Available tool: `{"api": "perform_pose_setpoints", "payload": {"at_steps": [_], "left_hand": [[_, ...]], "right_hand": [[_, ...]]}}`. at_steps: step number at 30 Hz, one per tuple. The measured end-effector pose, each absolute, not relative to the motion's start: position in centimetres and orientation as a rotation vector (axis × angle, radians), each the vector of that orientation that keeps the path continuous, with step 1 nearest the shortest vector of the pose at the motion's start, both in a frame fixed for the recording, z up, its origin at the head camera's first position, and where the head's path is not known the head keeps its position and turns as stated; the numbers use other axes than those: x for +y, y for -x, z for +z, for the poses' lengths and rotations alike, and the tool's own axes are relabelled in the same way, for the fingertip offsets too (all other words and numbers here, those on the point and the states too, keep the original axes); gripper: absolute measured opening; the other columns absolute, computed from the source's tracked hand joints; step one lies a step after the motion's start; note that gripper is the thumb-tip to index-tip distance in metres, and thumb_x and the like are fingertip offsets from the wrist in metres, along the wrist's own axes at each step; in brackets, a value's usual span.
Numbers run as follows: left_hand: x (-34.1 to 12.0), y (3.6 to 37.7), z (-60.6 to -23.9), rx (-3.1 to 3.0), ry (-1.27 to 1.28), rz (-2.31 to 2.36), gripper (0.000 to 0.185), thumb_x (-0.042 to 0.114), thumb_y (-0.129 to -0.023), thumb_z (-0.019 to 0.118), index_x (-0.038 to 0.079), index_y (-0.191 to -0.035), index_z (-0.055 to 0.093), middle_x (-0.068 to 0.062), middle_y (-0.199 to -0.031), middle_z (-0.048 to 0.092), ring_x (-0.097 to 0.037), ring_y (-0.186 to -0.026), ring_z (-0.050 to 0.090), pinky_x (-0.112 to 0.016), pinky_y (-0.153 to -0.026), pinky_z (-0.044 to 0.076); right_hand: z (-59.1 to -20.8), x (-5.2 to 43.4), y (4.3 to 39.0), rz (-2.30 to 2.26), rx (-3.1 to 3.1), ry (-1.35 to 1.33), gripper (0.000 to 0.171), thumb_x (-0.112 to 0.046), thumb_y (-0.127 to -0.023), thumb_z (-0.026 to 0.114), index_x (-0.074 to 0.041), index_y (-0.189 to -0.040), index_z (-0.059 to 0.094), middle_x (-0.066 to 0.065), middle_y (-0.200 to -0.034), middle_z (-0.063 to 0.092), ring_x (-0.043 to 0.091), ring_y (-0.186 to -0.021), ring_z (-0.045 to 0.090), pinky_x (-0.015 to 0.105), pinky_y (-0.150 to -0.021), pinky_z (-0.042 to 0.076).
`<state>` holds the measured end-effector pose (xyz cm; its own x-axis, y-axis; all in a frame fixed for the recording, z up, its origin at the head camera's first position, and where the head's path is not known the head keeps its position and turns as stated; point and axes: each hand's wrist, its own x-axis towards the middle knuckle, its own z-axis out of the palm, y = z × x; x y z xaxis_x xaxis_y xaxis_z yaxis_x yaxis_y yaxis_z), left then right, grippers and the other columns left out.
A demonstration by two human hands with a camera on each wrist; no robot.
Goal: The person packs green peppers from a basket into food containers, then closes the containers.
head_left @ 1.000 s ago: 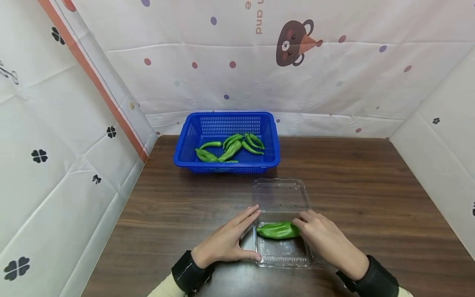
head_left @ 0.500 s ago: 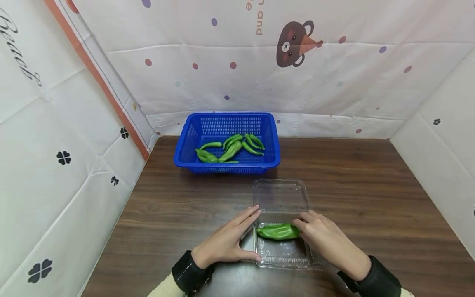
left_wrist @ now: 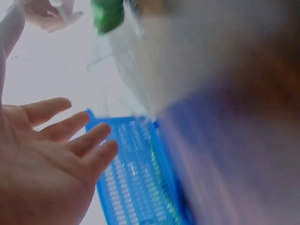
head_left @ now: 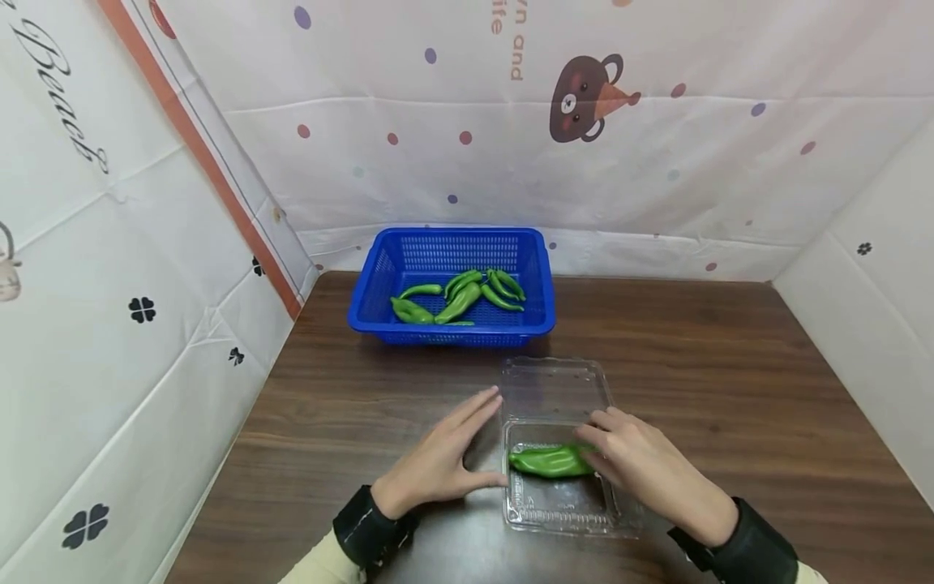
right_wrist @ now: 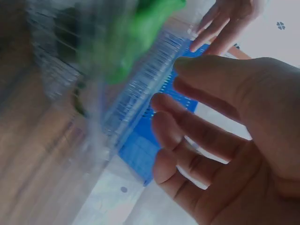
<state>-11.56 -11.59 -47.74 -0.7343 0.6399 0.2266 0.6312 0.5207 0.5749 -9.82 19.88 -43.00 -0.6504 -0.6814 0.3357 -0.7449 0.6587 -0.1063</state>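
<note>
Nearest the camera, both wrists come in over the front edge of the brown wood bench (head_left: 730, 365), black cuffs on. The clear plastic clamshell box (head_left: 565, 507) sits just in from that edge, slightly right of centre, its lid (head_left: 554, 388) folded flat toward the back. There's bare bench on both sides of it — a wide stretch out to the right, a narrower one on the left before the white sheet wall (head_left: 109, 324).

The left hand (head_left: 445, 458) lies flat on the wood just beside the box's left wall, fingers straight and spread, thumb tip at the box's side; it holds nothing. The right hand (head_left: 642, 466) is over the right half of the box with fingers only loosely bent, fingertips touching the right end of the green pepper (head_left: 547, 460) — resting on it rather than wrapped around it, as far as I can tell. The pepper lies crosswise in the tray's far half.

Both wrist views are pretty blurred.

Beyond the lid, after a thin strip of bench, the blue basket (head_left: 372, 304) stands against the back wall, holding a pile of green peppers (head_left: 460, 296).
</note>
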Motion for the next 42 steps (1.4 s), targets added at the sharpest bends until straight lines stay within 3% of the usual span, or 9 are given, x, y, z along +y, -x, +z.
{"api": "perform_pose_setpoints", "payload": {"at_steps": [5,10,13,17,22,27,34,38,42], "left_hand": [[-13.3,13.2,-46.6,2.925,-1.034,1.089,0.104,0.066,-0.085,0.071,0.012,-0.163,0.028,-0.003,-0.170,0.022,-0.023,-0.153,0.027,-0.046,-0.120,0.033],[-15.3,14.9,-45.8,3.108,-0.838,1.182,0.106,0.078,-0.086,0.053,0.008,-0.162,0.029,-0.011,-0.169,0.024,-0.030,-0.153,0.027,-0.052,-0.119,0.033],[-16.4,15.7,-45.5,3.158,-0.652,1.246,0.101,0.071,-0.090,0.061,0.009,-0.163,0.028,-0.009,-0.170,0.020,-0.031,-0.154,0.023,-0.056,-0.119,0.032],[-17.8,16.8,-45.5,3.181,-0.413,1.325,0.093,0.058,-0.093,0.069,0.013,-0.164,0.027,-0.006,-0.171,0.018,-0.031,-0.156,0.020,-0.061,-0.118,0.030],[-19.2,18.0,-45.4,3.229,-0.193,1.357,0.091,0.059,-0.095,0.065,0.010,-0.162,0.030,-0.012,-0.170,0.021,-0.035,-0.155,0.020,-0.064,-0.118,0.027],[-20.2,19.4,-45.3,3.302,-0.099,1.329,0.092,0.057,-0.094,0.067,0.000,-0.159,0.033,-0.022,-0.166,0.024,-0.042,-0.153,0.023,-0.062,-0.122,0.020],[-21.5,20.9,-45.6,3.304,0.030,1.292,0.096,0.058,-0.094,0.068,-0.003,-0.159,0.031,-0.024,-0.167,0.021,-0.044,-0.153,0.020,-0.061,-0.123,0.019],[-21.8,21.4,-45.6,3.280,0.077,1.269,0.098,0.060,-0.094,0.067,-0.003,-0.159,0.030,-0.024,-0.167,0.021,-0.043,-0.153,0.021,-0.062,-0.121,0.024],[-21.7,21.8,-45.8,3.272,0.082,1.246,0.098,0.059,-0.094,0.067,-0.005,-0.158,0.030,-0.025,-0.166,0.023,-0.044,-0.152,0.024,-0.059,-0.122,0.023]], "right_hand": [[-41.5,19.2,11.6,0.420,-2.485,-1.176,0.031,-0.007,-0.076,0.088,-0.006,-0.104,0.075,0.001,-0.093,0.065,0.011,-0.079,0.062,0.027,-0.064,0.056],[-39.9,18.0,14.3,0.506,-2.419,-1.145,0.034,-0.008,-0.083,0.084,-0.005,-0.115,0.073,0.007,-0.107,0.068,0.019,-0.096,0.066,0.037,-0.076,0.060],[-39.2,17.0,16.2,0.603,-2.414,-1.110,0.034,-0.009,-0.087,0.082,-0.005,-0.119,0.072,0.009,-0.111,0.069,0.023,-0.102,0.066,0.042,-0.082,0.059],[-38.3,15.7,18.9,0.687,-2.435,-1.085,0.034,-0.010,-0.089,0.081,-0.003,-0.121,0.072,0.011,-0.110,0.070,0.025,-0.096,0.068,0.041,-0.078,0.058],[-37.0,14.3,22.0,0.692,-2.563,-1.075,0.032,-0.012,-0.093,0.077,-0.002,-0.123,0.070,0.012,-0.109,0.070,0.020,-0.084,0.067,0.036,-0.070,0.057],[-35.7,12.7,25.0,0.675,-2.717,-1.043,0.033,-0.015,-0.097,0.073,0.000,-0.127,0.069,0.015,-0.113,0.071,0.024,-0.087,0.070,0.039,-0.074,0.059],[-35.0,10.4,29.0,0.675,-2.791,-0.997,0.030,-0.015,-0.098,0.070,0.002,-0.124,0.071,0.019,-0.109,0.073,0.025,-0.079,0.068,0.040,-0.069,0.055],[-34.9,9.4,30.9,0.660,-2.890,-0.929,0.032,-0.017,-0.100,0.068,0.001,-0.127,0.069,0.020,-0.110,0.073,0.029,-0.085,0.069,0.043,-0.074,0.055],[-35.4,8.7,32.7,0.623,-3.010,-0.835,0.036,-0.018,-0.102,0.065,0.001,-0.132,0.066,0.021,-0.115,0.071,0.034,-0.103,0.068,0.048,-0.087,0.056]]}}
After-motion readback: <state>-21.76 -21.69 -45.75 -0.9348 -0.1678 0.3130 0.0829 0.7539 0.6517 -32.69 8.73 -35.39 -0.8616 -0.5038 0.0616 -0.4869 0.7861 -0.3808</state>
